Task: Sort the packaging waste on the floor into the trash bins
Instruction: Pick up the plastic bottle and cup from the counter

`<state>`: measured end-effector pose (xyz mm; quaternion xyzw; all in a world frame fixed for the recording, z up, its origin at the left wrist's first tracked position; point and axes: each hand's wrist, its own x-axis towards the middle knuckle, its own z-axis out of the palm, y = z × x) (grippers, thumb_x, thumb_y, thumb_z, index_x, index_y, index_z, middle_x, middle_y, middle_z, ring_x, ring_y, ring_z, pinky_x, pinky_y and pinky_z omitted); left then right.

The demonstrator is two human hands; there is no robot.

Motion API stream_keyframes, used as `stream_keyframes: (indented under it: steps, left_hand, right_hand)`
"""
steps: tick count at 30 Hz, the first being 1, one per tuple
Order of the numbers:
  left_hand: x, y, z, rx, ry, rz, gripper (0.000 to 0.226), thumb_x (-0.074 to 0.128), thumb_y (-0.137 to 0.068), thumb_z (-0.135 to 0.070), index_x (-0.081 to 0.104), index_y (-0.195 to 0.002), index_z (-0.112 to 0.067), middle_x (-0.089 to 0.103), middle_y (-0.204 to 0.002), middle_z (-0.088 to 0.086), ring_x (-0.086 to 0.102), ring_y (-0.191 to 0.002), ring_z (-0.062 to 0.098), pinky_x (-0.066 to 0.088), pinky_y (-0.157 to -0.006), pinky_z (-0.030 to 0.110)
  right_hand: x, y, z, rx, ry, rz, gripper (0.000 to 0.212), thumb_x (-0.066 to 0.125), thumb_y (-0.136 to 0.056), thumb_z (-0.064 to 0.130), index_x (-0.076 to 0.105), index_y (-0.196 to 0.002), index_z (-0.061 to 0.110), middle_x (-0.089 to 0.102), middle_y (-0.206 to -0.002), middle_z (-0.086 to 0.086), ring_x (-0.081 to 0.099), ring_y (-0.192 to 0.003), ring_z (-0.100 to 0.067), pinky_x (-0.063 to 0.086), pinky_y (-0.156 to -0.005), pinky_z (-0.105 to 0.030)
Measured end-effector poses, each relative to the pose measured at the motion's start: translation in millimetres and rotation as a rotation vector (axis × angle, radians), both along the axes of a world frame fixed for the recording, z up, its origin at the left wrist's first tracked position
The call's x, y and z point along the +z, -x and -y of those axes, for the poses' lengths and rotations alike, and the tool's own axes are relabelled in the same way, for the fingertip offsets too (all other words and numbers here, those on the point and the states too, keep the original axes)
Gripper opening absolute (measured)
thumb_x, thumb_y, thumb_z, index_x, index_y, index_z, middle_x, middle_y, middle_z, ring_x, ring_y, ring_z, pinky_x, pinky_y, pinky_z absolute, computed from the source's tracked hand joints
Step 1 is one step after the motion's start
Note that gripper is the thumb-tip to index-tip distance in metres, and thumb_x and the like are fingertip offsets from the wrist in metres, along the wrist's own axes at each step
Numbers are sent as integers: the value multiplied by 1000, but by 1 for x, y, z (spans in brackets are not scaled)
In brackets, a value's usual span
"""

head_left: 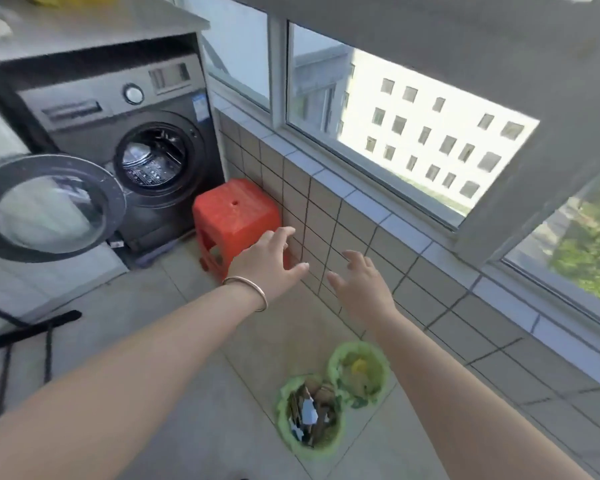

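Observation:
Two small trash bins lined with green bags stand side by side on the floor by the tiled wall. The nearer bin (284,431) holds cardboard and paper scraps. The farther bin (378,358) holds softer waste with something yellow in it. My left hand (267,261), with a metal bangle at the wrist, is stretched out in front of the red stool, fingers spread and empty. My right hand (361,285) reaches out beside it toward the tiled wall, fingers apart, holding nothing. Both hands are well above and beyond the bins. I see no loose packaging on the visible floor.
A red plastic stool (229,209) stands against the tiled wall (354,233). A dark front-loading washing machine (118,109) sits at the left with its round door (45,206) swung open. Black straps (32,330) lie on the floor at the far left. Windows run above the wall.

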<state>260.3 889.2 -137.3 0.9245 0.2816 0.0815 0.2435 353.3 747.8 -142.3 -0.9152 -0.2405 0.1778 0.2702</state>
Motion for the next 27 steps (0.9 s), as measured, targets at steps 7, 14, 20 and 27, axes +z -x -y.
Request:
stream_keyframes:
  steps: [7,14,20,27]
  left_hand:
    - [16,66,-146,241,15,-28,61,57,-81,-49,35,-135,-31,54,-123,-6,60,-105,20,50,-88,37]
    - [33,101,-274,455,18,15,58,58,-82,-45,38,-134,-29,58,-122,-5,61,-106,20,48,-94,37]
    - [52,105,-395,607,-21,17,55,55,-84,-43,36,-134,-30,57,-125,-6,60,-109,20,48,-94,37]
    - [71,128,-518,815,-25,59,54,52,-88,-36,35,-138,-27,57,-126,-4,56,-115,22,45,-93,34]
  right_hand:
    - [17,28,-162,146,-40,-19,53,50,-90,38,37,-139,21,46,-137,-5,46,-126,-23,40,-98,-36]
    - [47,46,-324,381,-90,25,52,48,-91,35,37,-139,18,45,-137,-8,46,-125,-28,39,-100,-38]
    - [61,39,-476,558,-129,22,52,49,-92,37,37,-139,19,47,-138,-6,48,-124,-23,39,-100,-34]
    - [75,50,-633,760,-113,48,49,49,-93,38,39,-137,19,47,-138,-6,49,-122,-24,40,-96,-34]
